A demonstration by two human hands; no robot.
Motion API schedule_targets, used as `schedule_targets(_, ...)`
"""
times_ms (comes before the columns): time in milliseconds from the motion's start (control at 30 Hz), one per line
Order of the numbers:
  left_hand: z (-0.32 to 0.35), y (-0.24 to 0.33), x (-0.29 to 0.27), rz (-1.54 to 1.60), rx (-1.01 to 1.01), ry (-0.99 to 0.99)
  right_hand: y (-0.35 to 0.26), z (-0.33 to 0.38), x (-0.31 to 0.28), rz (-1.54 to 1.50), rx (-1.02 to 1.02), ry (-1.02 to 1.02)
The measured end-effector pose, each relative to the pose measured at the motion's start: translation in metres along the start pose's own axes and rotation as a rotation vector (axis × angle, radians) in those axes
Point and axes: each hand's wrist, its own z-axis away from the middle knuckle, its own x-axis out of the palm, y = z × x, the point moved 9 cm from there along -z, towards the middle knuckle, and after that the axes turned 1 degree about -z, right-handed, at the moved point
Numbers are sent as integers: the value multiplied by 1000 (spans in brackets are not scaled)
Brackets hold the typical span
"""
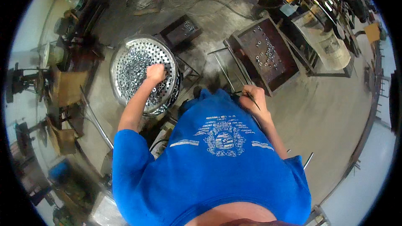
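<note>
Reaching into a round perforated metal basket of small nuts, left hand clenched, right hand grasping thin rod

I see a grey concrete floor under dim workshop light. Cluttered dark metal workbenches line the far right, with brown cardboard boxes on my left.

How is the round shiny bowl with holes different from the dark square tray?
The perforated metal bowl is round and shiny silver; the dark tray is rectangular, flat and rusty brown. The perforated metal bowl is heaped with small metal rings, while the dark tray holds only a thin scatter. The left hand reaches into the perforated metal bowl; the right hand, gripping a thin rod, sits just short of the dark tray. Both hold small metal rings.
</note>
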Motion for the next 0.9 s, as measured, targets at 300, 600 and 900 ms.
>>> schedule_targets(300,37,4,-53,1482,-94,82,-21,9,-16,-121,-36,15)
schedule_targets(600,83,112,-153,921,380,354,-98,-3,-11,-260,-387,-184)
schedule_targets(900,103,148,-182,830,593,495,-102,-6,0,-291,-433,-256)
